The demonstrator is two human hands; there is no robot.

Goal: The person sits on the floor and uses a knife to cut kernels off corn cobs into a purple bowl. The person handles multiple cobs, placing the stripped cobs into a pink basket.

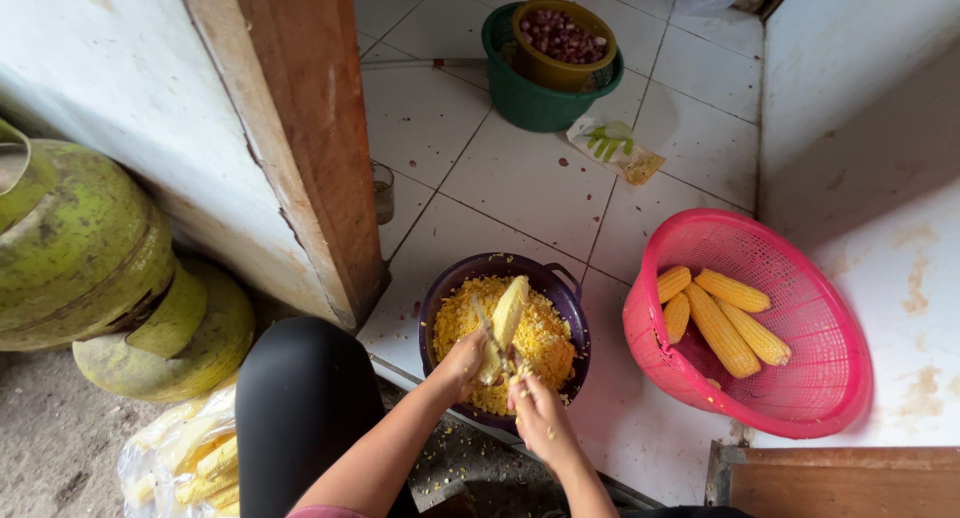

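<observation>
White floor tiles (520, 178) fill the middle of the frame, with a rougher grey floor at the lower left and a wooden door frame (300, 128) slanting down from the top.

Nearest, at the bottom edge, a black-clad knee (300, 398) sits left of centre, and a clear plastic bag of stripped cobs (190, 463) lies at the lower left corner. Both forearms reach up from the bottom. The left hand (462, 363) has its grip closed around the lower end of a corn cob (508, 313), holding it upright and tilted over a dark purple bowl (440, 293) heaped with cut yellow kernels (545, 343). The right hand (538, 410), just beside the left, is closed on the handle of a knife (490, 333) whose blade lies against the cob.

To the right of the bowl, near it but apart, a pink plastic basket (800, 398) leans against the white wall and holds several whole yellow cobs (725, 323). At the left edge stands a worn green gas cylinder (85, 248).

Farther off, in the upper middle, a small packet with green pieces (612, 146) lies on the tiles. Beyond it a green basket (530, 103) carries a yellow bowl (555, 70) full of small reddish shallots (565, 36).
</observation>
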